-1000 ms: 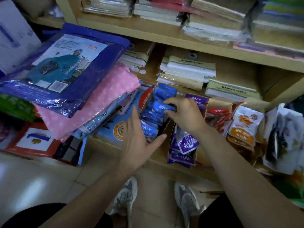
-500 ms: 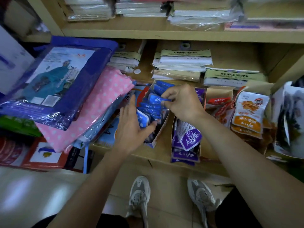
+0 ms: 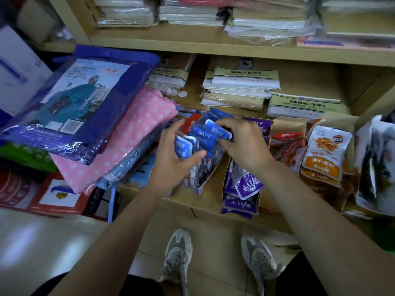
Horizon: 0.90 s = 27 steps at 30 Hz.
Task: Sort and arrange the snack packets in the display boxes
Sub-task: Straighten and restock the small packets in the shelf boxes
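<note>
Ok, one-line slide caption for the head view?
Both hands, left hand and right hand, straighten blue snack packets in their display box on the shelf.

Wooden shelf (image 3: 210, 200) carries display boxes (image 3: 204, 182), paper stacks (image 3: 243, 86).

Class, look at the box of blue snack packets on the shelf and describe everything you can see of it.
The box of blue packets is an open-topped cardboard display box, set at an angle on the wooden shelf. Glossy blue packets stand packed in a row inside. The left hand grips the row's near end; the right hand pinches one packet at the top. A purple-packet box sits beside it.
</note>
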Tool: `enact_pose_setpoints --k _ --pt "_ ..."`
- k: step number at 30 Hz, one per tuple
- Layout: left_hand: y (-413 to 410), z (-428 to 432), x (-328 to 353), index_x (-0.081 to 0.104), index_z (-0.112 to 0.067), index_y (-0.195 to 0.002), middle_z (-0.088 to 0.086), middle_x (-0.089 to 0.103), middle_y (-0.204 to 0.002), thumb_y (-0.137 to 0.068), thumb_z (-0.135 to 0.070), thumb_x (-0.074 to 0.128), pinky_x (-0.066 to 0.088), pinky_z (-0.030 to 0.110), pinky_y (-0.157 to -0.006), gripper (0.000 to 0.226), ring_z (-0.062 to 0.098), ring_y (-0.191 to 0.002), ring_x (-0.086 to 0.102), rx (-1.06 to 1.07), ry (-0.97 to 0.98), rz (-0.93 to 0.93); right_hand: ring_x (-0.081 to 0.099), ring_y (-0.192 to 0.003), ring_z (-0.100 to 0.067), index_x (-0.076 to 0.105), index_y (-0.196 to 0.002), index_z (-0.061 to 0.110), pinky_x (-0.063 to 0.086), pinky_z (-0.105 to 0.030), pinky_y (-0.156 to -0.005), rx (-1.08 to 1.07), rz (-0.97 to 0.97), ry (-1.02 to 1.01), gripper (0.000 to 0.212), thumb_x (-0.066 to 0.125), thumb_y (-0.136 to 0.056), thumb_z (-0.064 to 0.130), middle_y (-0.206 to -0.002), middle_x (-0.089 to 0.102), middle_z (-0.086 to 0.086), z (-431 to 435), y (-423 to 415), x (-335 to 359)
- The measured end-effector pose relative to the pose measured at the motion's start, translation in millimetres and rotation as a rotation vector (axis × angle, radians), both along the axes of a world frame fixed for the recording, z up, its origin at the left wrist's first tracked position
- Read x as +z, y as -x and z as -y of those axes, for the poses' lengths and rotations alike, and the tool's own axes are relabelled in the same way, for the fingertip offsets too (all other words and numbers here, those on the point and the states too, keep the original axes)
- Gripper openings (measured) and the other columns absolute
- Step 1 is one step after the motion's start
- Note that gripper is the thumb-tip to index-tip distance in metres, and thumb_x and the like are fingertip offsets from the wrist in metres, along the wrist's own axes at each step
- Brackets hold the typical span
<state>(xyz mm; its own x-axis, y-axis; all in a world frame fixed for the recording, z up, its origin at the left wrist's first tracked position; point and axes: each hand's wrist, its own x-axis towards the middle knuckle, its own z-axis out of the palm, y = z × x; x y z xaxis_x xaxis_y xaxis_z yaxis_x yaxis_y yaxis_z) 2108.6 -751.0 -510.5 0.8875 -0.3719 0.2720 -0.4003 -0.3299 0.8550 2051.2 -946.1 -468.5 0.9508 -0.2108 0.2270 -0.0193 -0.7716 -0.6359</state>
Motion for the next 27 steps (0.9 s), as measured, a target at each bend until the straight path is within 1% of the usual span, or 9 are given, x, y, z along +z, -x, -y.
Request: enact_pose_setpoints --k 2,7,10,13,16,19,21,23,27 --pt "-5 2 9 0.047 -0.023 -0.138 0.005 0.050 -0.120 -0.079 -0.039 0.079 0.048 0.029 -0.096 0.069 0.014 -0.106 0.054 0.046 0.091 0.078 0.065 -0.114 -0.022 0.065 -0.132 0.013 0.051 -0.036 -0.102 0.041 -0.020 -0.017 0.048 0.076 -0.086 0.006 -0.126 0.069 -0.005 -2 2 0" --pt "3 19 7 0.046 -0.017 -0.116 0.016 0.043 -0.117 -0.076 -0.034 0.080 0.043 0.017 -0.089 0.056 0.015 -0.103 0.049 0.129 0.129 0.200 0.066 -0.113 -0.023 0.065 -0.133 0.013 0.051 -0.038 -0.103 0.038 0.017 -0.038 0.051 0.076 -0.085 0.004 -0.125 0.070 -0.006 -1 5 0" --pt "6 20 -3 0.044 -0.007 -0.112 0.020 0.039 -0.112 -0.074 -0.030 0.081 0.040 0.008 -0.086 0.059 0.020 -0.102 0.046 0.164 0.141 0.208 0.070 -0.099 -0.018 0.061 -0.137 0.015 0.053 -0.027 -0.096 0.055 0.000 -0.065 0.055 0.076 -0.085 0.002 -0.123 0.070 -0.007 0 11 2" --pt "5 14 -13 0.040 -0.009 -0.112 0.014 0.037 -0.111 -0.075 -0.038 0.078 0.041 0.018 -0.087 0.060 0.024 -0.101 0.047 0.145 0.102 0.204 0.071 -0.080 -0.010 0.058 -0.140 0.017 0.057 -0.021 -0.081 0.132 -0.044 -0.108 0.061 0.075 -0.084 0.000 -0.118 0.072 -0.007 0 16 4" --pt "8 9 -24 0.039 -0.007 -0.117 0.011 0.036 -0.116 -0.081 -0.042 0.075 0.043 0.023 -0.092 0.062 0.021 -0.108 0.047 0.093 0.049 0.133 0.069 -0.101 -0.014 0.051 -0.146 0.018 0.056 -0.035 -0.094 0.132 -0.091 -0.146 0.074 0.084 -0.079 0.018 -0.134 0.063 -0.005 -1 17 3" --pt "11 3 -26 0.032 -0.014 -0.124 0.007 0.039 -0.118 -0.089 -0.042 0.070 0.050 0.027 -0.085 0.059 0.018 -0.106 0.056 0.027 0.039 0.004 0.049 -0.134 -0.021 0.046 -0.150 0.019 0.042 -0.038 -0.111 0.106 -0.078 -0.038 0.092 0.087 -0.072 0.044 -0.145 0.053 -0.004 -8 15 -2" --pt "13 -1 -27 0.028 -0.010 -0.122 -0.001 0.041 -0.116 -0.096 -0.029 0.064 0.050 0.018 -0.081 0.049 0.003 -0.100 0.061 -0.034 0.033 -0.063 0.047 -0.136 -0.022 0.045 -0.150 0.019 0.039 -0.034 -0.109 0.092 -0.061 -0.016 0.093 0.088 -0.071 0.045 -0.145 0.052 -0.004 -13 12 -4" --pt "13 -3 -25 0.028 -0.014 -0.120 -0.003 0.041 -0.118 -0.096 -0.034 0.060 0.051 0.019 -0.083 0.044 -0.004 -0.102 0.059 -0.084 0.020 -0.107 0.047 -0.135 -0.021 0.045 -0.150 0.019 0.040 -0.033 -0.108 0.081 -0.043 -0.009 0.091 0.088 -0.072 0.041 -0.145 0.050 -0.003 -15 10 -6" --pt "12 -4 -18 0.040 -0.026 -0.113 0.010 0.040 -0.125 -0.074 -0.041 0.053 0.050 0.029 -0.083 0.044 0.004 -0.102 0.055 -0.029 0.136 -0.207 0.041 -0.138 -0.017 0.042 -0.152 0.019 0.037 -0.029 -0.110 0.067 -0.033 -0.037 0.093 0.084 -0.074 0.049 -0.150 0.045 0.000 -18 10 -6"
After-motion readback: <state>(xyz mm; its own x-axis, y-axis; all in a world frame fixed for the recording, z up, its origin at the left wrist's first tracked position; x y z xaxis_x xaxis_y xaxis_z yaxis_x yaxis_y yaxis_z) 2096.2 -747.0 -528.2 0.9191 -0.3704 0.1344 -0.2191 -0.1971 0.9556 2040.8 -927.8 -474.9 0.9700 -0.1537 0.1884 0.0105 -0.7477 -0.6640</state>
